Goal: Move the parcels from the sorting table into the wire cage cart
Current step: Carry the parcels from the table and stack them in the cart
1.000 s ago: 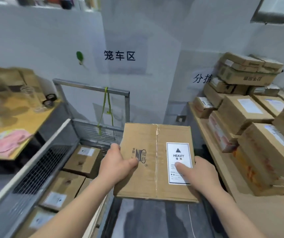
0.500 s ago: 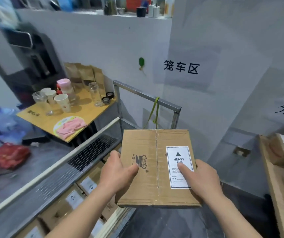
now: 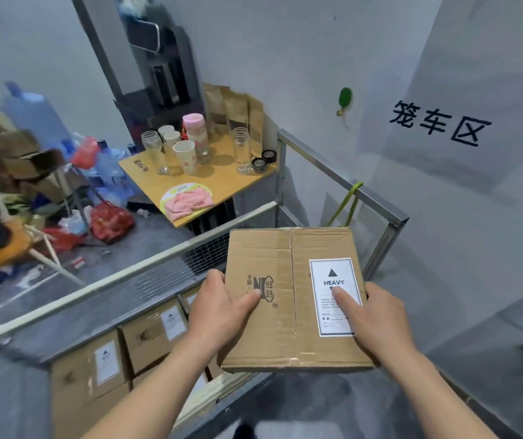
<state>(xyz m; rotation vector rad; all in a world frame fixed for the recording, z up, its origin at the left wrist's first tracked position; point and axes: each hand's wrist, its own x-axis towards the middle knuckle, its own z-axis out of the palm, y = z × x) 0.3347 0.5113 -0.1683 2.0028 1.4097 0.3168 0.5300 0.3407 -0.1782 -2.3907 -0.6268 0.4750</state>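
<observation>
I hold a brown cardboard parcel (image 3: pixel 273 312) with a white HEAVY label in the air, level, in front of me. My left hand (image 3: pixel 219 315) grips its left edge with the thumb on top. My right hand (image 3: pixel 371 318) grips its right edge, thumb lying on the label. The parcel hangs over the near right corner of the wire cage cart (image 3: pixel 171 258). Inside the cart, several labelled cardboard parcels (image 3: pixel 146 334) lie packed side by side. The sorting table is out of view.
A small wooden table (image 3: pixel 209 182) with cups, jars and a pink cloth stands behind the cart's far side. Bags, water jugs and clutter (image 3: pixel 108 217) lie on the grey floor at left. A white wall with black characters (image 3: pixel 437 125) rises at right.
My view has swung left, away from the stacked parcels on the sorting table, toward the cart. The parcel has travelled with me and both hands keep the same grip.
</observation>
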